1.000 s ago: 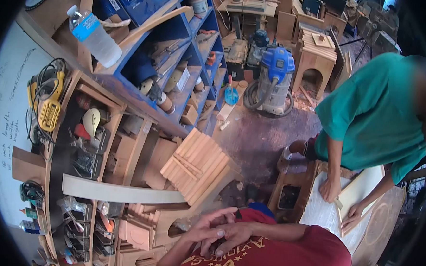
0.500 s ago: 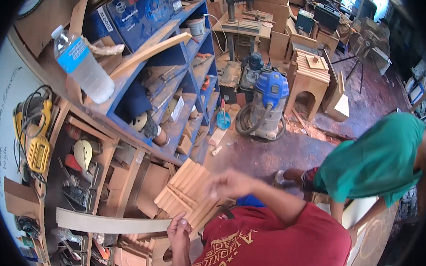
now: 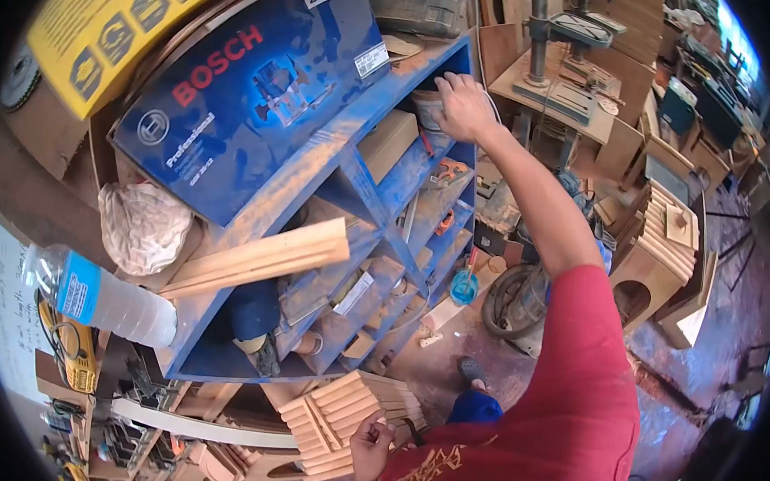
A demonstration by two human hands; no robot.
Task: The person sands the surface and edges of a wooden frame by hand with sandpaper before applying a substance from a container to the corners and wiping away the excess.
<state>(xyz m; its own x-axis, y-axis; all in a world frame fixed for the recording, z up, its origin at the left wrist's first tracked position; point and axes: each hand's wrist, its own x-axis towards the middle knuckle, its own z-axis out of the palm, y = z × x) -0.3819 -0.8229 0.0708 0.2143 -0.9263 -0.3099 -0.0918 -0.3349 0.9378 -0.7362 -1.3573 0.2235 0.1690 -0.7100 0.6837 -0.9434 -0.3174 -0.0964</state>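
My right hand (image 3: 467, 108) reaches to a grey bucket (image 3: 428, 112) in the top compartment of the blue shelf (image 3: 353, 182). Its fingers bend down at the bucket's mouth, and their tips are hidden. Low in front of the red shirt, my left hand (image 3: 372, 446) is closed, thumb against curled fingers; whatever is in it, if anything, is too small to make out. Beside that hand lies a slatted wooden piece (image 3: 327, 425) with two thin strips on top. A long pale curved strip (image 3: 205, 427) ends a little left of it.
A blue Bosch box (image 3: 235, 102), a crumpled cloth (image 3: 144, 228), a water bottle (image 3: 108, 300) and wooden strips (image 3: 262, 256) stand or lie on the shelf top. A drill press (image 3: 538, 53), a vacuum cleaner (image 3: 521, 304) and a slatted wooden house (image 3: 658, 255) are to the right.
My right hand has gone from above the slatted piece up to the bucket. The view has moved closer to the shelf, and the co-worker in green is almost out of sight.
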